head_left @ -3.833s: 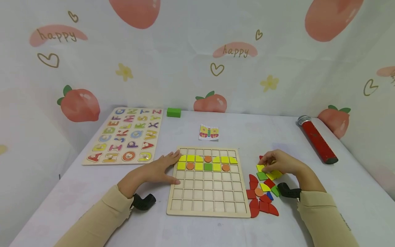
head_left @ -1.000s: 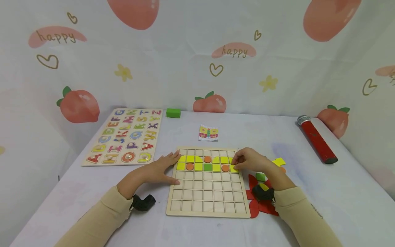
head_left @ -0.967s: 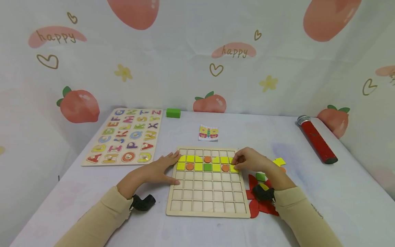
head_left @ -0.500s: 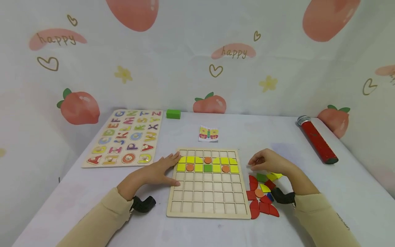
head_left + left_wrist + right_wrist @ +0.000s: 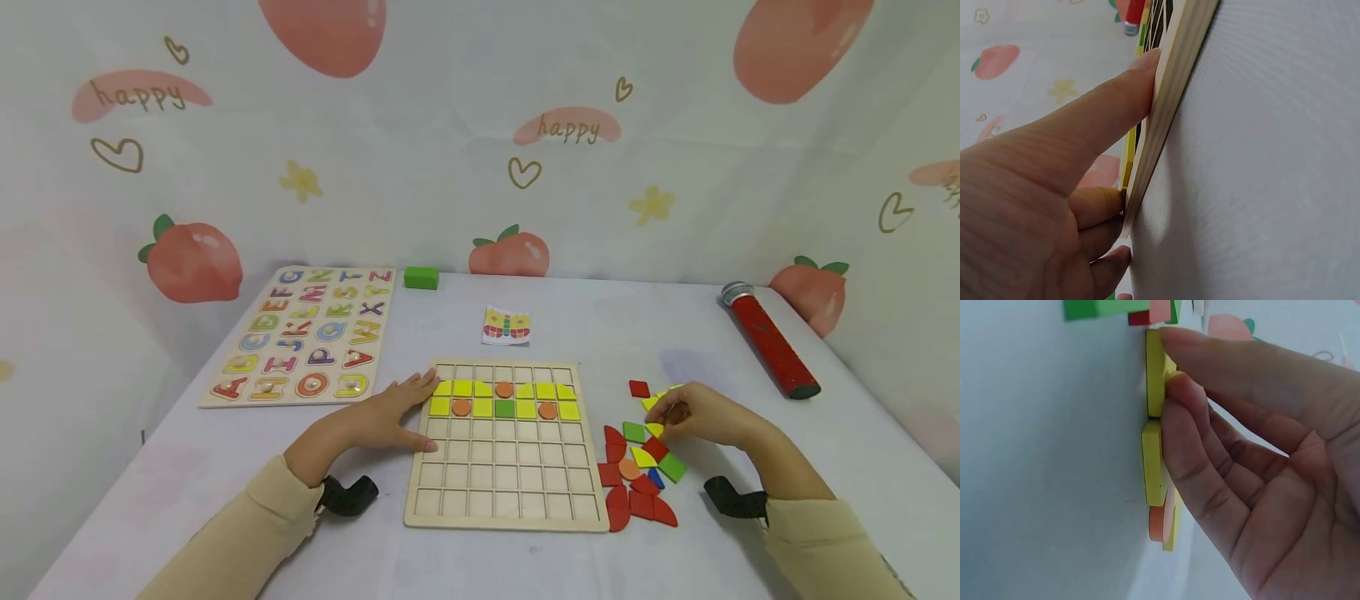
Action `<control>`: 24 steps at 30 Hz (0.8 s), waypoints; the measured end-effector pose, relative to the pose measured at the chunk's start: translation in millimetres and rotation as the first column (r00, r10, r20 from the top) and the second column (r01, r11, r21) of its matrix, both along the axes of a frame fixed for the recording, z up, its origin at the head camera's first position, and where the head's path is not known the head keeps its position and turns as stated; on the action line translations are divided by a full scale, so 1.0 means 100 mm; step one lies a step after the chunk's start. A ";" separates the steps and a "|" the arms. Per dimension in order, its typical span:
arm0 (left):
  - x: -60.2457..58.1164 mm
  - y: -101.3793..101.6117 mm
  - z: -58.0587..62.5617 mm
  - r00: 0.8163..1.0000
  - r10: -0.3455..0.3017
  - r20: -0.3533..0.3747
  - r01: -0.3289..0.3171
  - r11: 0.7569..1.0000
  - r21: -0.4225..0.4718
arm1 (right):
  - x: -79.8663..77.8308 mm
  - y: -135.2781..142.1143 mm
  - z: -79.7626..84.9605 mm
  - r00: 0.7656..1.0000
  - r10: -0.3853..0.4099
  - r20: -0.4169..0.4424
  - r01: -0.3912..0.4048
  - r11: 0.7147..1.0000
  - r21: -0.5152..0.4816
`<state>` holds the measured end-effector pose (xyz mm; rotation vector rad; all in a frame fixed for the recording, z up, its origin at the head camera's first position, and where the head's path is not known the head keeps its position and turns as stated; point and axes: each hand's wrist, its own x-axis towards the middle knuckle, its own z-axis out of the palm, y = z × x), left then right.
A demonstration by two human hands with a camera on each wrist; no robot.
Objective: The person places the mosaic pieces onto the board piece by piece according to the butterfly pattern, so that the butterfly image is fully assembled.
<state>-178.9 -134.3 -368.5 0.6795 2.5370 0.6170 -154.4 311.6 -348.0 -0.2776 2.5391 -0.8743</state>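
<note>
Pale wood forms the grid board (image 5: 507,475) lying flat on the bench (image 5: 540,567) before you, and your left hand (image 5: 384,414) rests at its left edge, fingers spread and thumb against the rim; that grip is wide and only touches the wood. Off the board's right side, your right hand (image 5: 701,414) bends down over loose pieces. Its grip is narrow, thumb and fingertips drawn close together on a yellow piece (image 5: 1155,381) that lies flat on the bench; whether they pinch it or merely touch it, you cannot tell from these views. Your right wrist view shows a second yellow piece (image 5: 1152,464) next to it, then an orange disc (image 5: 1157,524). Nearer to you lie a red square (image 5: 656,450), a green piece (image 5: 672,467), a small blue piece (image 5: 656,478) and several red shapes (image 5: 642,503). On the board, the second and third rows from the far side carry yellow tiles (image 5: 482,408), three orange rounds (image 5: 504,389) and one green square (image 5: 505,408). Beyond it you have a butterfly card (image 5: 506,325), a green block (image 5: 422,278) beside the letter board (image 5: 291,379), and, well apart on the right, a red microphone (image 5: 771,342).
</note>
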 end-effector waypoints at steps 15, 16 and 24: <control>0.02 0.01 -0.01 1.000 0.027 0.000 -0.027 1.000 -0.003 | 0.01 -0.05 0.00 0.999 0.022 -0.025 -0.021 1.000 0.015; 0.02 0.01 -0.01 1.000 0.028 -0.003 -0.028 1.000 -0.005 | 0.01 -0.05 0.00 0.999 0.020 -0.031 -0.020 1.000 0.019; 0.02 0.01 0.00 0.999 0.033 -0.001 -0.033 0.999 -0.012 | -0.01 -0.04 -0.02 0.999 0.037 -0.031 -0.036 0.999 0.033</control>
